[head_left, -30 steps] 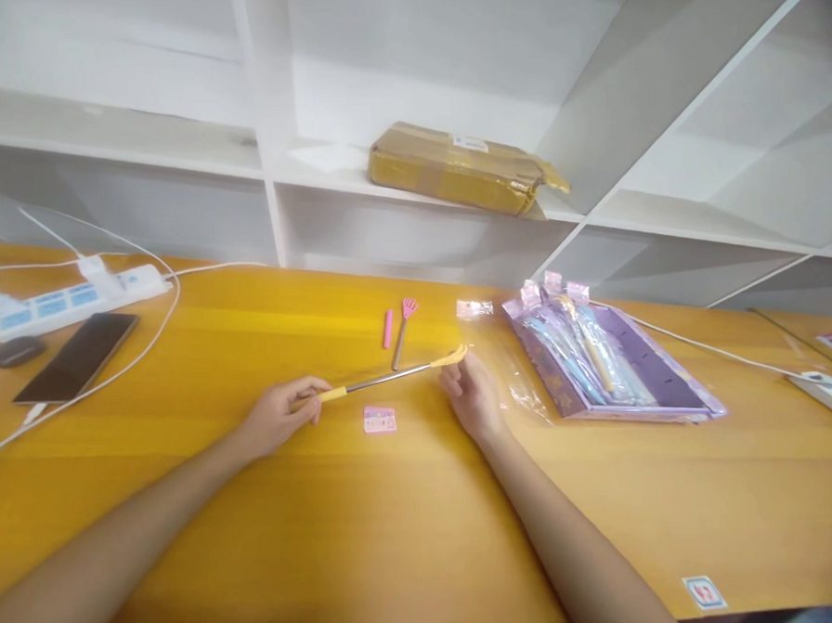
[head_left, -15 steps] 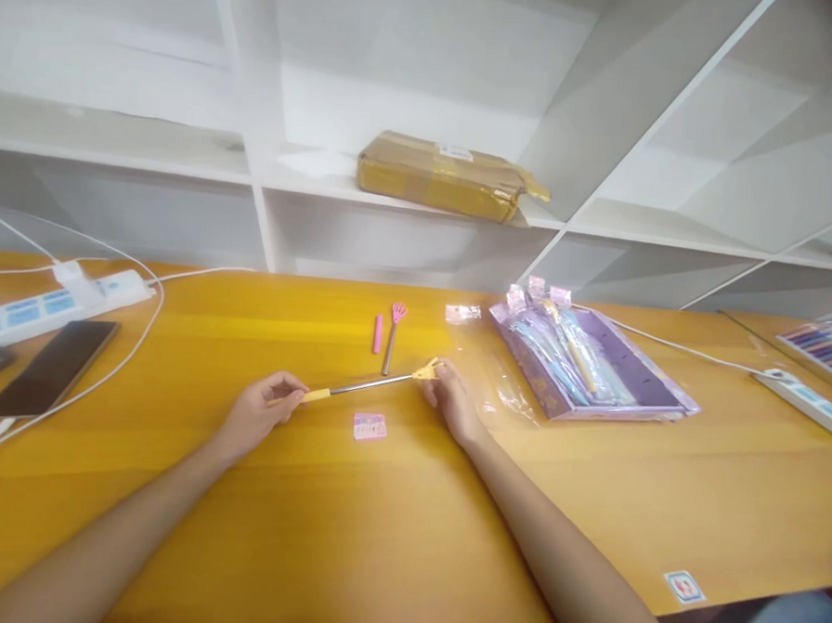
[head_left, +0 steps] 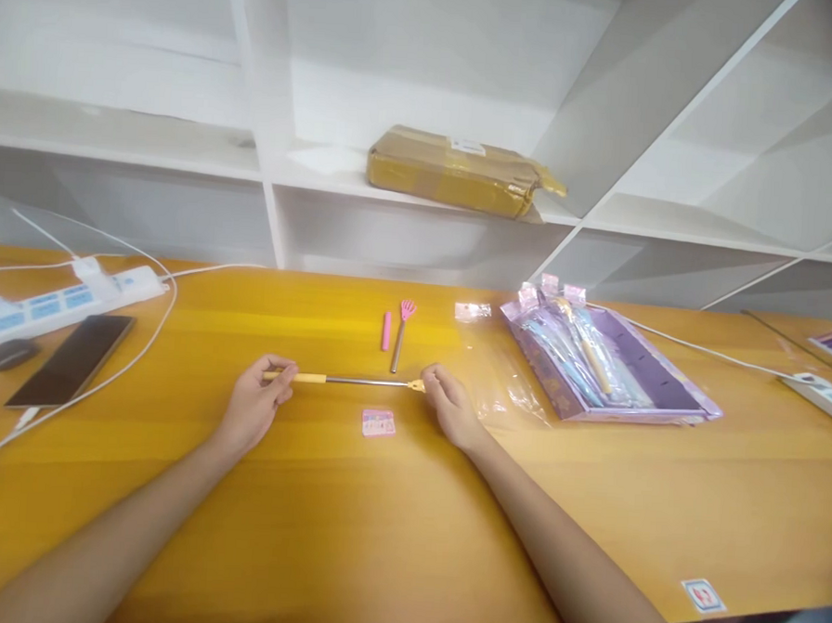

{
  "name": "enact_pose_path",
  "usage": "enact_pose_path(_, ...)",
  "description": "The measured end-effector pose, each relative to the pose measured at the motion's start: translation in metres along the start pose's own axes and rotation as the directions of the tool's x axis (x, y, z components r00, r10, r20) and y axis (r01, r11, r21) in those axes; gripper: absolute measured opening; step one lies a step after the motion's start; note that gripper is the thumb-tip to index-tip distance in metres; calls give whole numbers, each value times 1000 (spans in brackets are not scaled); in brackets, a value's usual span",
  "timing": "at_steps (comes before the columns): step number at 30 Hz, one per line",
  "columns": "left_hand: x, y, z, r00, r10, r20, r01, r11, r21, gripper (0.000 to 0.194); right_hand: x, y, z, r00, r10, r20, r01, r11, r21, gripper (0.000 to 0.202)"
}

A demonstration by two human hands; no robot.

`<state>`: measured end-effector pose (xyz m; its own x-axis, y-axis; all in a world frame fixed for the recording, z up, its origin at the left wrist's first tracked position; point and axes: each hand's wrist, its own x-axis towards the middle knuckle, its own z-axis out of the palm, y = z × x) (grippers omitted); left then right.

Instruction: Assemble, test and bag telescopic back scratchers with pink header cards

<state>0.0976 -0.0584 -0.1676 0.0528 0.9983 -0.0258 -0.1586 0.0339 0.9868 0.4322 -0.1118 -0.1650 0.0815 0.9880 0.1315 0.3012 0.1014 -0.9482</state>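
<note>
A yellow-handled stick with a metal rod [head_left: 367, 381] lies level between my two hands. My left hand [head_left: 256, 401] pinches its yellow handle at the left. Around the yellow head at the other end, the fingers of my right hand [head_left: 451, 408] are closed and hide most of it. Beyond the rod are a short pink tube [head_left: 386, 331] and a pink claw-headed stick [head_left: 399, 336]. Just nearer than the rod lies a small pink card [head_left: 378, 423]. A clear plastic wrapper [head_left: 506, 381] is spread beside my right hand.
A purple box [head_left: 637, 360] of wrapped sticks stands on the right. At the left are a power strip [head_left: 68, 303], a phone [head_left: 71, 360], a black case [head_left: 9, 354] and white cables. A taped parcel [head_left: 458, 172] sits on the shelf behind.
The stick has turned from slanted to nearly level. My left hand has risen a little at the handle, and my right hand now covers more of the head. The view has shifted slightly.
</note>
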Motion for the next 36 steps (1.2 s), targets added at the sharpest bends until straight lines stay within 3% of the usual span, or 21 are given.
enact_pose_path(4, 1, 1, 0, 997, -25, 69, 27, 999, -22, 30, -3, 0, 0, 1000, -2, 5, 2, 1000, -18, 43)
enact_pose_path(12, -6, 5, -2, 977, -41, 211, -27, 950, 310, 39, 0, 9, -8, 999, 22, -39, -24, 998, -50, 45)
enact_pose_path(19, -6, 11, 0, 977, -38, 211, -50, 917, 396, 36, 0, 15, -9, 999, 30, -13, -30, 998, -47, 45)
enact_pose_path(29, -6, 7, -3, 981, -25, 192, -66, 889, 453, 37, -2, -1, -7, 1000, 16, -9, -17, 993, -116, 40)
enact_pose_path(36, -4, 5, -3, 978, 62, 200, -143, 895, 422, 33, -6, -6, -6, 1000, 0, -30, -4, 990, -144, 30)
